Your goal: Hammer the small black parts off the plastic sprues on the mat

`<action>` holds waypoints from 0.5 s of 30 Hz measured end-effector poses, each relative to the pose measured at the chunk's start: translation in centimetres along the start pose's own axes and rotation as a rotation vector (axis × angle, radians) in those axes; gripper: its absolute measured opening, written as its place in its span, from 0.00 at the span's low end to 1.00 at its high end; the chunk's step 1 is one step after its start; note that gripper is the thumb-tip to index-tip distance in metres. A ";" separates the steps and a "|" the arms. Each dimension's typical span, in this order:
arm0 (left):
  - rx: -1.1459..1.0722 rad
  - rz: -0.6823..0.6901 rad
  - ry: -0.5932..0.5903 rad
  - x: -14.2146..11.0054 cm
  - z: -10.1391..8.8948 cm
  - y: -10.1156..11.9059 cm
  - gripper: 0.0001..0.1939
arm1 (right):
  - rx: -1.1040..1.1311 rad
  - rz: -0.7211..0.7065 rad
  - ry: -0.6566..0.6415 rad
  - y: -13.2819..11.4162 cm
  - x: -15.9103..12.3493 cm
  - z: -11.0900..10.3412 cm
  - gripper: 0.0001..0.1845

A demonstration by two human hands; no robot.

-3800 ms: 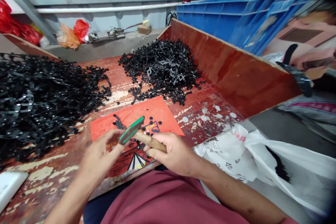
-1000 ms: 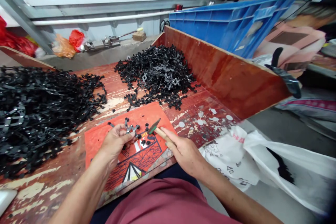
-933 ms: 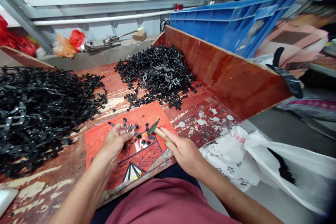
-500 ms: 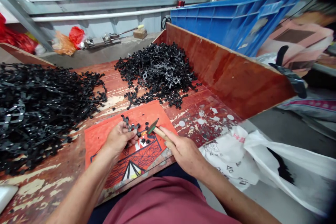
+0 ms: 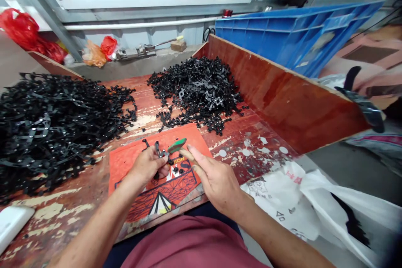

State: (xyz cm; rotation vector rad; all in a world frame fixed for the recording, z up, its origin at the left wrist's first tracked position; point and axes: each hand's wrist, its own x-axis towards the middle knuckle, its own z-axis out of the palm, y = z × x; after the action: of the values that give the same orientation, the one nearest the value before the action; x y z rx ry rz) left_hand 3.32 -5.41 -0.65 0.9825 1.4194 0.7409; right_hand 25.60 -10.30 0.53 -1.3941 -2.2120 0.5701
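My left hand (image 5: 150,162) is closed on a black linkage piece (image 5: 157,147), its jointed arms and round ends sticking out past the fingers. Wrapped around a wooden handle, my right hand (image 5: 216,178) holds a small hammer (image 5: 177,145) with a green head. The hammer head is just right of the linkage piece; whether they touch I cannot tell. Beneath both hands lies an orange printed sheet (image 5: 125,155). Several small black round parts (image 5: 176,170) are on it between the hands.
Black linkages form a large heap (image 5: 47,125) at left and another heap (image 5: 201,88) at the back. A wooden side board (image 5: 282,96) borders the red table (image 5: 251,134). Beyond it stands a blue crate (image 5: 276,35). A white bag (image 5: 282,201) is at right.
The hammer head has tilted flatter and come left, closer to the linkage piece in my left hand. The whole view has shifted slightly, so the scene sits further right and lower.
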 end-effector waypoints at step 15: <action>0.009 0.000 0.017 0.1 -0.1 -0.5 0.17 | -0.056 -0.040 0.005 -0.3 0.6 0.0 0.30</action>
State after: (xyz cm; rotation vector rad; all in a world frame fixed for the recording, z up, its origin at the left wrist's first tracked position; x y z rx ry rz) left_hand 3.18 -5.49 -1.10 0.9852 1.4384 0.7453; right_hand 25.17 -9.91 0.75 -1.3746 -2.2626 0.4942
